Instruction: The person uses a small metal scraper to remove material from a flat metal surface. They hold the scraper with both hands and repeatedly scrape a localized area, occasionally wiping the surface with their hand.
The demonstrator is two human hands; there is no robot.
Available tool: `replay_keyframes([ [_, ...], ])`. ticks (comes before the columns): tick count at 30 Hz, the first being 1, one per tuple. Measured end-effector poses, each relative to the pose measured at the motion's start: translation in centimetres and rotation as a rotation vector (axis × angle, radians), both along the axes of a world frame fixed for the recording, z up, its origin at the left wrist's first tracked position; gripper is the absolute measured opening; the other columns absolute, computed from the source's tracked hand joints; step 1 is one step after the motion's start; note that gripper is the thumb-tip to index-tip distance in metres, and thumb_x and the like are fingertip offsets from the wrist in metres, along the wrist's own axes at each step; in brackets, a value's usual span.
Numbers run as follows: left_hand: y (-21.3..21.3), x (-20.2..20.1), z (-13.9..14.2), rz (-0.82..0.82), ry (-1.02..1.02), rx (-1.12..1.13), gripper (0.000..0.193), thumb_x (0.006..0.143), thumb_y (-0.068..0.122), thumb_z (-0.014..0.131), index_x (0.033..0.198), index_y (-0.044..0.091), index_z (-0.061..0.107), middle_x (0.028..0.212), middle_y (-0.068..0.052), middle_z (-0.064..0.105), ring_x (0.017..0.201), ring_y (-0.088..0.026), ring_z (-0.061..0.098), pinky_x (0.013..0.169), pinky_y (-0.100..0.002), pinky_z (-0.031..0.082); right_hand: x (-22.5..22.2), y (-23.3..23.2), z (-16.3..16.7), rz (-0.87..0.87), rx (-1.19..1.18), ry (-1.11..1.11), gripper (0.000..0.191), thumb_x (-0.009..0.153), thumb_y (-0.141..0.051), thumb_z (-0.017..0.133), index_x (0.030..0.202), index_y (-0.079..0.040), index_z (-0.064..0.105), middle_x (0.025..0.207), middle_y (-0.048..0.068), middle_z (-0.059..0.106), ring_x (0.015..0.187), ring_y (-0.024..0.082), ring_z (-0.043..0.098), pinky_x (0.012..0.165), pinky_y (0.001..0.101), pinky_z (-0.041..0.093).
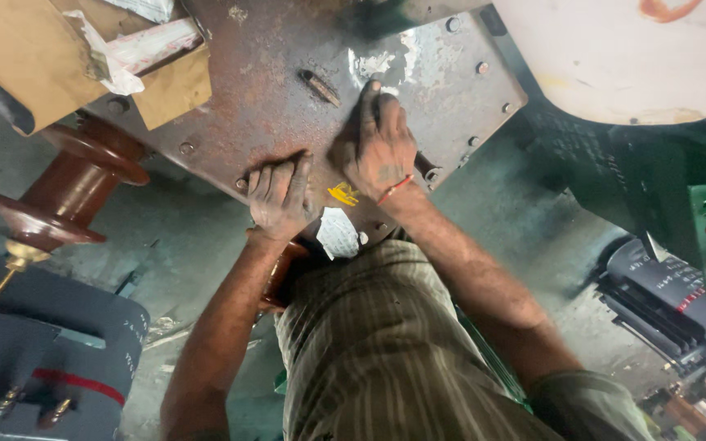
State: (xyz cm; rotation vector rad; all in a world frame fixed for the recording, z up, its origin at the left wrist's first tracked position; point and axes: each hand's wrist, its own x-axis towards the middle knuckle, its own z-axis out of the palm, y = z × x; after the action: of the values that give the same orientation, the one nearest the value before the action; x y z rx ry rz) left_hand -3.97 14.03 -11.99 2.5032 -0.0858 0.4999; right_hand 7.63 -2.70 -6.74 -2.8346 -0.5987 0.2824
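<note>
Both hands press on the rusty steel cover plate [288, 90] below him: left hand [281, 196] half-curled at its near edge, right hand [376, 147] flat, holding nothing, seemingly. Best to push evenly, fingers off the edge.

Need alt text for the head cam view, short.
Both hands press on a rusty bolted metal cover plate: left hand curled at its near edge, right hand flat beside it. A brown ribbed insulator projects at left.
</note>
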Motion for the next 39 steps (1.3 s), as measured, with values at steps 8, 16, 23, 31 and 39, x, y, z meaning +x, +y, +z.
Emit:
replay_keyframes([
  [8,-0.1,0.7,0.8,0.003,-0.039,0.043,0.046,0.085,0.013,0.061,0.130,0.004,0.067,0.100,-0.012,0.062,0.082,-0.031,0.059,0.075,-0.048,0.047,2.1,-1.0,0.8,0.221,-0.038,0.010,0.092,0.079,-0.027,0.074,0.150,0.017,0.038,0.128,0.025,0.052,0.101,0.040,0.065,0.073,0.0428,0.058],
  [16,-0.2,0.9,0.9,0.010,-0.078,0.034,0.046,0.086,0.015,0.060,0.131,0.006,0.065,0.101,-0.012,0.062,0.083,-0.032,0.059,0.076,-0.049,0.046,-0.1,-1.5,2.1,-0.027,0.293,0.012,0.087,0.078,-0.017,0.067,0.158,-0.002,0.037,0.126,0.024,0.052,0.112,0.041,0.059,0.098,0.0467,0.055],
  [23,-0.1,0.3,-0.1,-0.010,-0.046,0.029,0.053,0.084,0.014,0.062,0.136,0.005,0.065,0.101,-0.012,0.060,0.080,-0.031,0.057,0.074,-0.048,0.046,1.2,-0.2,1.1,-0.063,0.104,0.048,0.097,0.075,-0.022,0.068,0.158,0.006,0.027,0.119,0.023,0.055,0.102,0.040,0.061,0.088,0.0470,0.056],
  [31,-0.1,0.4,0.2,-0.008,-0.027,0.023,0.052,0.085,0.014,0.061,0.136,0.005,0.064,0.106,-0.012,0.062,0.082,-0.030,0.058,0.077,-0.047,0.046,3.0,0.5,1.1,0.109,-0.085,0.100,0.093,0.082,-0.029,0.072,0.153,0.012,0.029,0.123,0.022,0.058,0.084,0.037,0.067,0.069,0.0456,0.058],
  [39,-0.3,0.7,0.7,-0.008,-0.027,0.082,0.052,0.082,0.012,0.060,0.133,0.005,0.066,0.098,-0.011,0.059,0.081,-0.031,0.058,0.076,-0.049,0.046,4.3,0.1,3.6,0.203,-0.055,0.174,0.095,0.081,-0.032,0.071,0.157,0.007,0.028,0.123,0.020,0.055,0.092,0.037,0.067,0.073,0.0460,0.058],
])
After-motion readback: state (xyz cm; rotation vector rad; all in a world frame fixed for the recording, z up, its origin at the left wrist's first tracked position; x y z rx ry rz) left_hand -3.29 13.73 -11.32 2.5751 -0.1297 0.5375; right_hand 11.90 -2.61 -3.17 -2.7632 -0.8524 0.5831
